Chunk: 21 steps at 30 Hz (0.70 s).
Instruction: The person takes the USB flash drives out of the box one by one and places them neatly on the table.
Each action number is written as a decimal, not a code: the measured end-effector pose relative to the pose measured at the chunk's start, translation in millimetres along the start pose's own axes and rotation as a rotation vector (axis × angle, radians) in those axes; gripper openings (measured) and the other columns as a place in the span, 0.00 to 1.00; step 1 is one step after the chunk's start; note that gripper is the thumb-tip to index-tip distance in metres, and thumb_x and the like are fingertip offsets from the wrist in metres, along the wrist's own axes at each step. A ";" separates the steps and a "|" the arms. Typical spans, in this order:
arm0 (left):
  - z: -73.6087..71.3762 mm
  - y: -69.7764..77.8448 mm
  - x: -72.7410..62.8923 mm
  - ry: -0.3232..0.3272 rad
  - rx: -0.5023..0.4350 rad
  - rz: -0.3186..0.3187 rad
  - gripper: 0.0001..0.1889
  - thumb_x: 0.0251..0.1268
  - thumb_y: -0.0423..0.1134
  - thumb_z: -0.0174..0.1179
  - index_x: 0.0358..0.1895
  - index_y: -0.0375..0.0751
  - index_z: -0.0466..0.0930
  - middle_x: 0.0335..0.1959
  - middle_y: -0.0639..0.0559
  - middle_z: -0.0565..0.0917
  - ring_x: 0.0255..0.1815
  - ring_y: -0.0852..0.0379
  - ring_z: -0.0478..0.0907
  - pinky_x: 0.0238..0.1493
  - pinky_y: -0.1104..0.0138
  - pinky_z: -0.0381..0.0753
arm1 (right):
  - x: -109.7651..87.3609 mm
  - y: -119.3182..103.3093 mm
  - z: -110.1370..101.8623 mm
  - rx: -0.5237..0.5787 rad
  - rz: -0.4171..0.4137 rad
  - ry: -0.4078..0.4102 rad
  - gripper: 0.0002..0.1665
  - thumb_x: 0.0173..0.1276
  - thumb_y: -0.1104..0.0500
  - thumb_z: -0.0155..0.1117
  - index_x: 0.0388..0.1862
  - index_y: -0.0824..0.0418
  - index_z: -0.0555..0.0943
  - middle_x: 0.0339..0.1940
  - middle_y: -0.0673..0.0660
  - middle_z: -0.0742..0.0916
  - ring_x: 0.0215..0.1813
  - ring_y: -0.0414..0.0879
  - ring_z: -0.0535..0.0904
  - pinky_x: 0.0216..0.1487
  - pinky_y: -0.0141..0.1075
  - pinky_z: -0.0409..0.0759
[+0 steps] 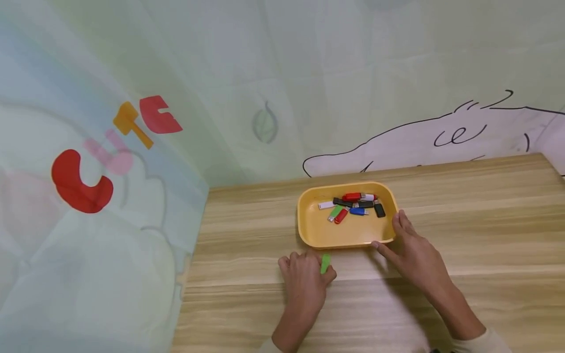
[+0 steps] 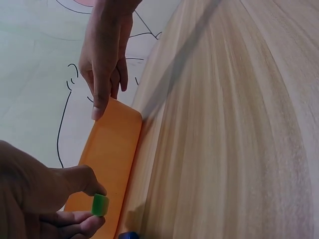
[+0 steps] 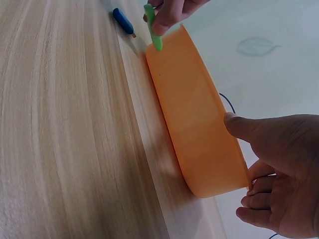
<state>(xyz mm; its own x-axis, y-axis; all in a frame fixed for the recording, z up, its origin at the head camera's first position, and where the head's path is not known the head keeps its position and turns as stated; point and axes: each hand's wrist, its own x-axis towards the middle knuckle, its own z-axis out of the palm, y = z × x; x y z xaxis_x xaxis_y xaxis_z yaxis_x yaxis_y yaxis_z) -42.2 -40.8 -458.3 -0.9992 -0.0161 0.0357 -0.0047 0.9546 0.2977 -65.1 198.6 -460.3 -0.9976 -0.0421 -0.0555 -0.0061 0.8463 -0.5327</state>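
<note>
My left hand [image 1: 304, 280] pinches a green USB stick [image 1: 325, 263] between thumb and fingers, just in front of the yellow-orange tray [image 1: 331, 233]. The tray's front right corner is held by my right hand [image 1: 417, 257], thumb at the front rim and fingers along the right side. Several USB sticks lie inside near the back, among them a red one [image 1: 351, 197], a blue one [image 1: 358, 212] and a black one [image 1: 379, 210]. Another blue USB stick [image 3: 122, 21] rests on the table beside the tray; the left hand hides it in the head view.
The wood-grain table [image 1: 476, 220] extends to both sides of the tray. A printed cloth [image 1: 247, 98] hangs behind and to the left of it, with coloured letters on the left part and line drawings at the back.
</note>
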 end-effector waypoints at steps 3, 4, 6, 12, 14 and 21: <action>2.8 2.9 0.6 -0.005 0.049 -0.003 0.28 0.54 0.50 0.79 0.14 0.50 0.65 0.15 0.59 0.66 0.25 0.56 0.65 0.45 0.57 0.61 | -0.9 0.6 0.3 0.004 0.003 -0.001 0.61 0.72 0.32 0.68 0.83 0.72 0.56 0.85 0.73 0.57 0.77 0.78 0.64 0.66 0.68 0.73; 3.7 3.9 0.7 -0.003 0.062 -0.002 0.28 0.54 0.50 0.79 0.14 0.50 0.65 0.15 0.58 0.66 0.25 0.56 0.65 0.45 0.57 0.61 | -1.0 0.6 0.4 0.005 0.005 -0.001 0.61 0.72 0.32 0.68 0.83 0.72 0.56 0.85 0.73 0.57 0.77 0.78 0.63 0.66 0.68 0.73; 5.8 5.7 0.9 0.013 0.086 0.003 0.28 0.53 0.50 0.79 0.13 0.49 0.66 0.15 0.57 0.67 0.25 0.55 0.65 0.44 0.58 0.61 | -1.4 0.6 0.4 0.007 0.005 -0.001 0.61 0.72 0.32 0.68 0.83 0.72 0.56 0.85 0.73 0.58 0.77 0.78 0.63 0.66 0.68 0.73; 11.4 9.4 0.4 0.033 0.142 0.002 0.28 0.51 0.52 0.79 0.13 0.47 0.67 0.16 0.55 0.71 0.25 0.53 0.68 0.44 0.57 0.62 | -0.3 -0.4 -0.1 0.009 -0.001 0.002 0.60 0.72 0.35 0.70 0.83 0.73 0.56 0.85 0.74 0.58 0.78 0.77 0.63 0.66 0.68 0.73; 12.7 10.9 -0.3 0.018 0.164 -0.005 0.27 0.52 0.53 0.79 0.14 0.46 0.69 0.17 0.53 0.73 0.26 0.51 0.69 0.45 0.57 0.63 | 0.0 -0.5 -0.1 0.006 0.001 0.001 0.60 0.72 0.36 0.70 0.83 0.73 0.56 0.85 0.74 0.58 0.78 0.77 0.64 0.66 0.68 0.74; 18.4 15.4 -1.2 0.026 0.213 -0.014 0.26 0.52 0.55 0.79 0.17 0.44 0.71 0.18 0.52 0.76 0.27 0.50 0.71 0.45 0.57 0.63 | -1.0 1.0 -0.1 0.012 0.002 0.010 0.59 0.72 0.35 0.69 0.83 0.73 0.57 0.85 0.74 0.58 0.77 0.78 0.65 0.65 0.69 0.74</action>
<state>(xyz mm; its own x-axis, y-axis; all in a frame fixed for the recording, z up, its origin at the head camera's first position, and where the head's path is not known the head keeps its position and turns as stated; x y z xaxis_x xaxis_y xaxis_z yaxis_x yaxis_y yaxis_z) -41.8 -20.7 -471.2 -0.9977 -0.0346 0.0587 -0.0293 0.9955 0.0899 -64.1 199.5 -460.7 -0.9982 -0.0348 -0.0482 -0.0031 0.8401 -0.5424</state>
